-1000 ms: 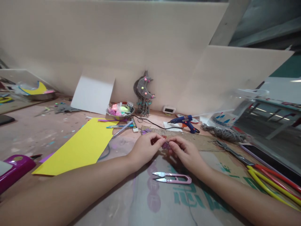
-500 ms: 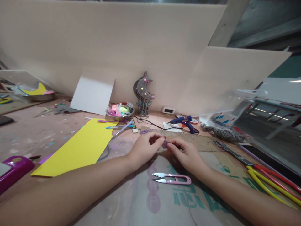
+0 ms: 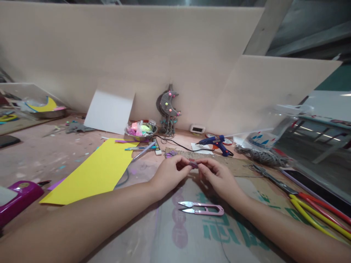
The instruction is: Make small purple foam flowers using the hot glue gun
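Between the fingertips of both hands is a small purple-grey piece (image 3: pixel 193 165), partly hidden by the fingers; its exact kind does not show. My left hand (image 3: pixel 171 175) pinches it from the left, closed thumb to finger. From the other side my right hand (image 3: pixel 218 177) grips its right end, also closed. Below the hands lie pink thread snips (image 3: pixel 203 208), blades pointing left, on a printed cardboard sheet (image 3: pixel 192 237). Just beyond my left hand, small purple pieces (image 3: pixel 171 154) rest on a strip of brown cardboard (image 3: pixel 241 167).
A blue glue gun (image 3: pixel 216 143) stands behind the hands, near grey yarn (image 3: pixel 260 155). Scissors (image 3: pixel 307 199) and a phone (image 3: pixel 318 186) lie at right. At left are yellow paper (image 3: pixel 93 171) and a bowl (image 3: pixel 141 138) of clay. A grey moon ornament (image 3: pixel 168 106) is at the back wall.
The small piece has turned to lie more level between the fingertips, and my right fingers have shifted slightly on it. The whole view has moved a little; other things stay put.
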Demonstrator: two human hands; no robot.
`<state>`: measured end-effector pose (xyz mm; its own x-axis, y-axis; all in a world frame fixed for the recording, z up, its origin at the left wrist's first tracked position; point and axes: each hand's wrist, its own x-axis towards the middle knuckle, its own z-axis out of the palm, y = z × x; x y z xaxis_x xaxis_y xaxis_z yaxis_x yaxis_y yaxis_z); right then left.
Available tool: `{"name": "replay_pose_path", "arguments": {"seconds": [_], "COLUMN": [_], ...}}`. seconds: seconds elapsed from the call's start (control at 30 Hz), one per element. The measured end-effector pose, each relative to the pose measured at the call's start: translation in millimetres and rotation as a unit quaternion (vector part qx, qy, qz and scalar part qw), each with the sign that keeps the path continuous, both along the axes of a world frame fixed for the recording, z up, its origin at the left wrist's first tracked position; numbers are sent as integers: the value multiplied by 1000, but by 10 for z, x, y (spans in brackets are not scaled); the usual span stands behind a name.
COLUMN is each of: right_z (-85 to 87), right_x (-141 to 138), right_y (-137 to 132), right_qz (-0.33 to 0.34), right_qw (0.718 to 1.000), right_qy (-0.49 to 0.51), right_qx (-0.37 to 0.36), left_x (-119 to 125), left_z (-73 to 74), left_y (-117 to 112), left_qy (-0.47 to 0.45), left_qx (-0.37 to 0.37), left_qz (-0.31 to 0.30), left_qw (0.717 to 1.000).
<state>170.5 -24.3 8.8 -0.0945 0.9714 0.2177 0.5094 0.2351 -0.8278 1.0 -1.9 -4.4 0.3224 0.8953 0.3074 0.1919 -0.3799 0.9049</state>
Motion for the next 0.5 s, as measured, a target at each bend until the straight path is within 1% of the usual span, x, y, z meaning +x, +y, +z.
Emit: {"name": "replay_pose_path", "arguments": {"seconds": [0.27, 0.4, 0.5], "right_z": [-12, 5, 28], "right_x": [-22, -39, -44], "right_y": [17, -1, -13], "right_qz": [20, 8, 4], "right_qw": [997, 997, 998], "right_qy": [43, 49, 42], "right_qx": [-56, -62, -53], "left_x": [14, 14, 6], "left_z": [-43, -40, -26], "left_y": [14, 7, -1], "left_qy": [-10, -4, -1], "left_qx": [-4, -7, -13], "left_qz": [-13, -37, -47], "left_qw": [1000, 999, 999]}}
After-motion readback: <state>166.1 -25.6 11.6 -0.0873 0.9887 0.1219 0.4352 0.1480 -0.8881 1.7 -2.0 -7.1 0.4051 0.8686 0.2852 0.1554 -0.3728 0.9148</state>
